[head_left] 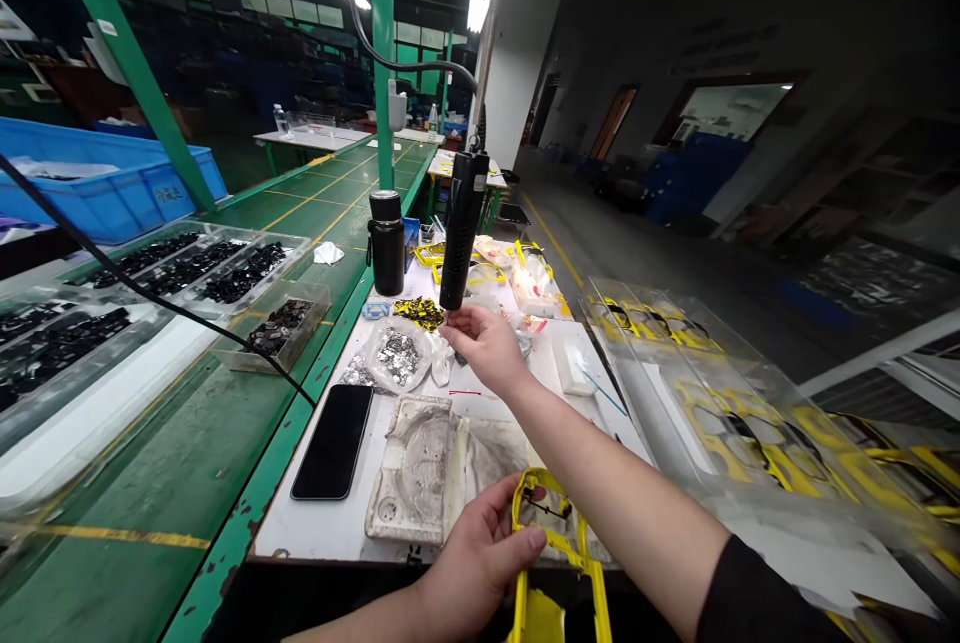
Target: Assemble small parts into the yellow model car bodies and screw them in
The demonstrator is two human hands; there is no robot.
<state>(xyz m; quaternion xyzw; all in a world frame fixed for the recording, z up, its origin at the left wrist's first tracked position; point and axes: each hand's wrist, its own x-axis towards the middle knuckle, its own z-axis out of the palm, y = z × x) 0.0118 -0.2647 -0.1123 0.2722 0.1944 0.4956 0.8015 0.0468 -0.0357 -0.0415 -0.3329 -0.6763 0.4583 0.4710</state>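
Observation:
My left hand (pixel 480 558) grips a yellow plastic frame (pixel 555 543) by its left side, thumb on top, near the table's front edge. A small dark part sits inside the frame's upper opening. Further forward, my right hand (pixel 486 345) is pinched, thumb and fingertips together, at the lower tip of a black electric screwdriver (pixel 463 228). The screwdriver hangs upright from a cord above the table. Whatever is between those fingertips is too small to make out. Just left of this hand lies an open plastic bag of small silvery parts (pixel 399 355).
A dirty whitish fixture block (pixel 411 468) and a black phone (pixel 334 443) lie on the white table. A black flask (pixel 386 248) stands behind small yellow-and-black parts (pixel 420 313). Trays of black parts (pixel 244 273) rest on the green conveyor. Clear sheets with yellow frames (pixel 720 423) are at right.

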